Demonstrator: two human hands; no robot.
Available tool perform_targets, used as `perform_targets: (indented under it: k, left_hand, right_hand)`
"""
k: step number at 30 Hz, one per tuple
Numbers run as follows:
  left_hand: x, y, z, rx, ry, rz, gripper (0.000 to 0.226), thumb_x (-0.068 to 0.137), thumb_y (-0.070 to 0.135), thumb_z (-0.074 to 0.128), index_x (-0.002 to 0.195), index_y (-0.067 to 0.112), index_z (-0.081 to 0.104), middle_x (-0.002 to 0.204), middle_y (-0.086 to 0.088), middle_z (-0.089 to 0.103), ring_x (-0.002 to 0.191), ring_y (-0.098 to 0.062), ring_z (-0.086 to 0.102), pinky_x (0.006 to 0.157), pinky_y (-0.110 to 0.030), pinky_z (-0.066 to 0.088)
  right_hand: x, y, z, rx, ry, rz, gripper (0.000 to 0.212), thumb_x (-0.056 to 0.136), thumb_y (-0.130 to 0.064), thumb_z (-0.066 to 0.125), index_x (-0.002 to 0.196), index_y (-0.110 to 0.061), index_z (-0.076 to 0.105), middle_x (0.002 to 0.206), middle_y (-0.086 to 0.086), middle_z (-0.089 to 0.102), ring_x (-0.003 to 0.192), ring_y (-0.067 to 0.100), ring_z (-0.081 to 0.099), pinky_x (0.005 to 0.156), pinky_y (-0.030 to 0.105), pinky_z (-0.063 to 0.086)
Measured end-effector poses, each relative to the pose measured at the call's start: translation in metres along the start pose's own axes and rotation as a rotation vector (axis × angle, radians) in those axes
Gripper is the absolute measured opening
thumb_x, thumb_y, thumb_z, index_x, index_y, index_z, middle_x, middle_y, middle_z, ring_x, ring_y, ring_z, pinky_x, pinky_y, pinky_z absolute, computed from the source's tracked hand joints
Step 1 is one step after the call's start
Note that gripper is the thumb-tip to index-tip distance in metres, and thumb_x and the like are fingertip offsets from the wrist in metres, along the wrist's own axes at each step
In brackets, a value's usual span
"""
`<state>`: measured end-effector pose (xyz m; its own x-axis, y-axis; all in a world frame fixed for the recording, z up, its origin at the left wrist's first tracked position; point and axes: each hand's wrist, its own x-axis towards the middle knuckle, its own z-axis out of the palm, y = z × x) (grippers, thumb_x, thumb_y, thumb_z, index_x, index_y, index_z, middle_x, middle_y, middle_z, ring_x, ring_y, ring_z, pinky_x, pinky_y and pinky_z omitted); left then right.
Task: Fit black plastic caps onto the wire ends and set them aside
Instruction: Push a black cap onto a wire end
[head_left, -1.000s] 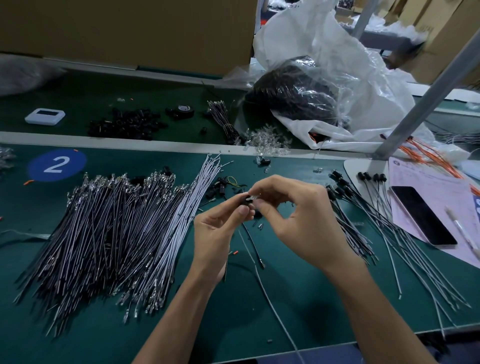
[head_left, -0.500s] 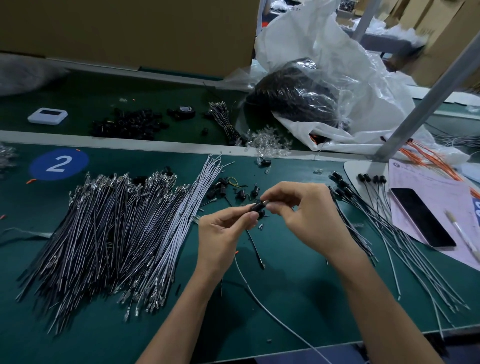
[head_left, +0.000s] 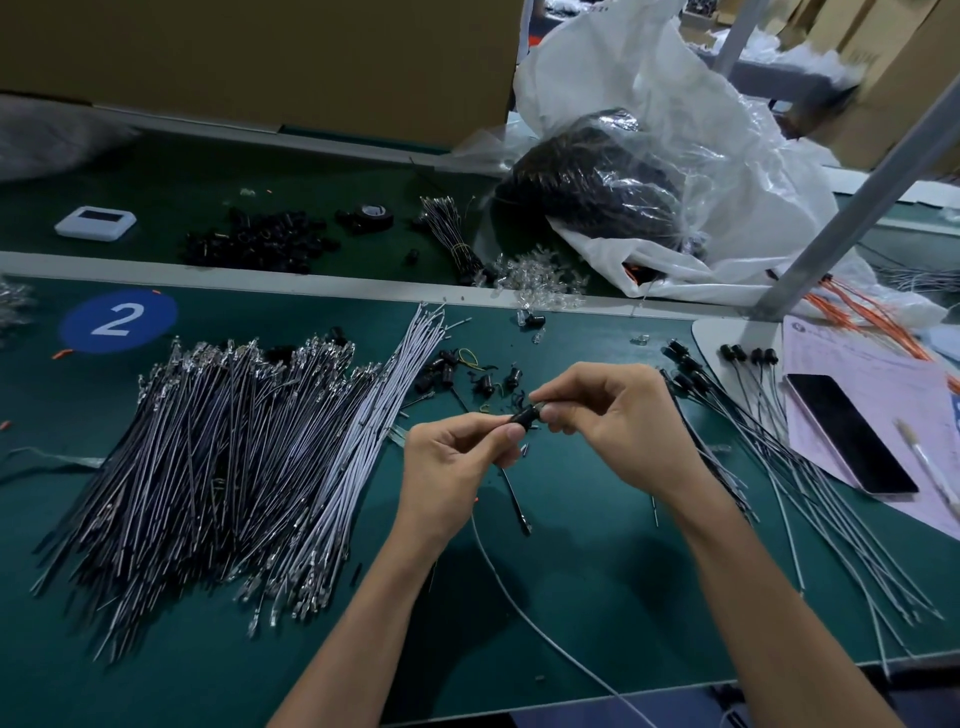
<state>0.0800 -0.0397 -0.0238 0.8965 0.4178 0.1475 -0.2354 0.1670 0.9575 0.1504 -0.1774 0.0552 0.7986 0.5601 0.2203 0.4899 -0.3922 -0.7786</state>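
Both hands meet above the middle of the green desk (head_left: 597, 571), with a small black plastic cap (head_left: 523, 417) caught between them. The left hand (head_left: 457, 457) pinches the cap's near end between thumb and forefinger, its other fingers curled in. The right hand (head_left: 618, 415) pinches the cap's far end with thumb and fingertips; whether it touches the cap alone or also a wire end there is too small to tell. A pale wire (head_left: 511, 582) trails from under the left hand toward the desk's near edge. The big heap of uncapped wires (head_left: 223, 457) lies to the left of the hands, and loose caps (head_left: 452, 370) sit just beyond them. To the right is the fan of capped wires (head_left: 779, 467), beside a phone (head_left: 849, 434) lying on a printed sheet (head_left: 857, 374)
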Motion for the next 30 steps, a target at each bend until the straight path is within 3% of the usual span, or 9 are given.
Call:
perform_targets:
  k: [7, 11, 15, 17, 21, 25, 30]
  left_hand:
    - [-0.001, -0.002, 0.001, -0.003, 0.040, 0.011, 0.017, 0.076, 0.012, 0.076, 0.069, 0.027, 0.078, 0.058, 0.000, 0.069, 0.052, -0.009, 0.062, 0.056, -0.016, 0.050]
    - [0.000, -0.006, -0.001, -0.018, 0.048, -0.022, 0.021, 0.081, 0.004, 0.073, 0.069, 0.021, 0.077, 0.059, -0.002, 0.069, 0.052, -0.012, 0.060, 0.057, -0.020, 0.050]
    - [0.001, -0.002, 0.001, -0.070, 0.022, -0.042, 0.005, 0.074, 0.019, 0.074, 0.070, 0.018, 0.076, 0.058, -0.002, 0.068, 0.051, -0.011, 0.060, 0.058, -0.018, 0.049]
    - [0.001, -0.001, 0.002, -0.099, 0.016, -0.047, 0.008, 0.071, 0.022, 0.073, 0.072, 0.015, 0.075, 0.057, -0.002, 0.068, 0.051, -0.010, 0.060, 0.057, -0.017, 0.049]
    - [0.001, -0.003, 0.002, -0.074, 0.004, -0.055, 0.002, 0.077, 0.010, 0.074, 0.077, 0.007, 0.074, 0.057, -0.001, 0.068, 0.051, -0.008, 0.061, 0.056, -0.016, 0.049]
    - [0.000, -0.002, 0.000, -0.076, 0.024, -0.045, 0.003, 0.074, 0.017, 0.075, 0.073, 0.015, 0.076, 0.058, -0.002, 0.068, 0.051, -0.011, 0.060, 0.058, -0.018, 0.049]
    - [0.000, -0.002, -0.003, -0.069, 0.078, -0.064, 0.014, 0.081, 0.002, 0.073, 0.075, 0.014, 0.076, 0.060, -0.004, 0.069, 0.053, -0.013, 0.062, 0.059, -0.019, 0.051]
  right_hand:
    - [0.005, 0.002, 0.002, -0.011, -0.051, 0.053, 0.013, 0.079, 0.009, 0.071, 0.083, -0.003, 0.074, 0.061, -0.006, 0.065, 0.050, 0.000, 0.058, 0.058, 0.015, 0.048]
    - [0.007, 0.002, 0.003, 0.015, -0.061, 0.045, 0.016, 0.079, 0.011, 0.071, 0.080, -0.005, 0.073, 0.061, -0.006, 0.066, 0.051, 0.001, 0.058, 0.059, 0.017, 0.049]
    - [0.010, 0.002, 0.000, 0.029, -0.074, 0.026, 0.017, 0.080, 0.008, 0.071, 0.081, -0.008, 0.071, 0.063, -0.006, 0.067, 0.053, 0.002, 0.060, 0.058, 0.016, 0.049]
    - [0.010, 0.003, -0.001, 0.028, -0.069, 0.025, 0.021, 0.081, 0.007, 0.071, 0.080, -0.013, 0.070, 0.065, -0.005, 0.068, 0.055, 0.003, 0.061, 0.059, 0.017, 0.049]
    - [0.011, 0.006, -0.002, 0.036, -0.076, 0.033, 0.024, 0.081, 0.007, 0.071, 0.079, -0.017, 0.069, 0.062, -0.009, 0.068, 0.055, 0.006, 0.062, 0.059, 0.019, 0.050]
    - [0.015, 0.006, -0.001, 0.035, -0.113, 0.015, 0.020, 0.081, 0.007, 0.071, 0.080, -0.013, 0.071, 0.068, 0.004, 0.070, 0.057, 0.008, 0.061, 0.061, 0.021, 0.051]
    - [0.018, 0.006, 0.002, 0.071, -0.154, 0.024, 0.020, 0.081, 0.009, 0.070, 0.079, -0.011, 0.071, 0.065, 0.009, 0.069, 0.055, 0.008, 0.060, 0.059, 0.018, 0.049]
